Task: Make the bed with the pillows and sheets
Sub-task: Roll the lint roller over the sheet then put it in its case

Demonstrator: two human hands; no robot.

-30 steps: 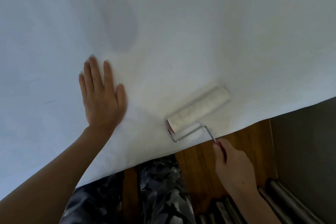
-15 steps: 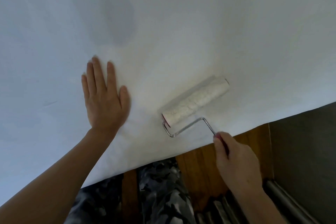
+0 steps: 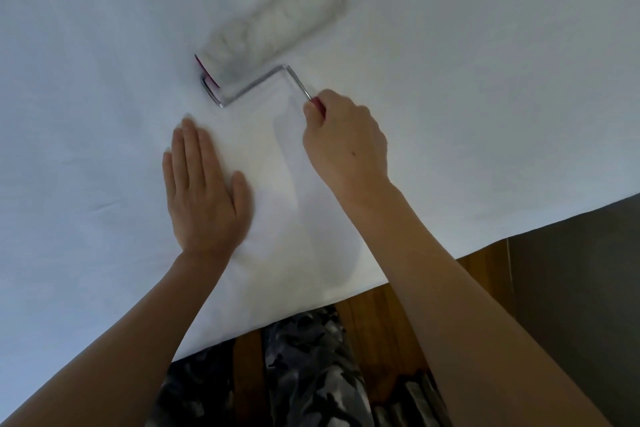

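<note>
A white sheet covers the bed and fills most of the view, running from the far side down to a near edge that slants across the lower right. Below that edge show a strip of wooden floor, a dark grey panel at the right, and the person's patterned trousers. The left hand lies flat on the sheet at centre left, fingers straight and close together, thumb out to the side, pressing the cloth down. The right hand is just to its right, fingers curled tight round the red handle of a lint roller. The roller's pale drum rests on the sheet, far of both hands, blurred as if moving. A second ago the roller sat close to the near edge with the right hand off the bed; it has since been pushed well away across the sheet. That suggests a cleaning pass over this patch, with the sheet already spread; no pillows are in view
</note>
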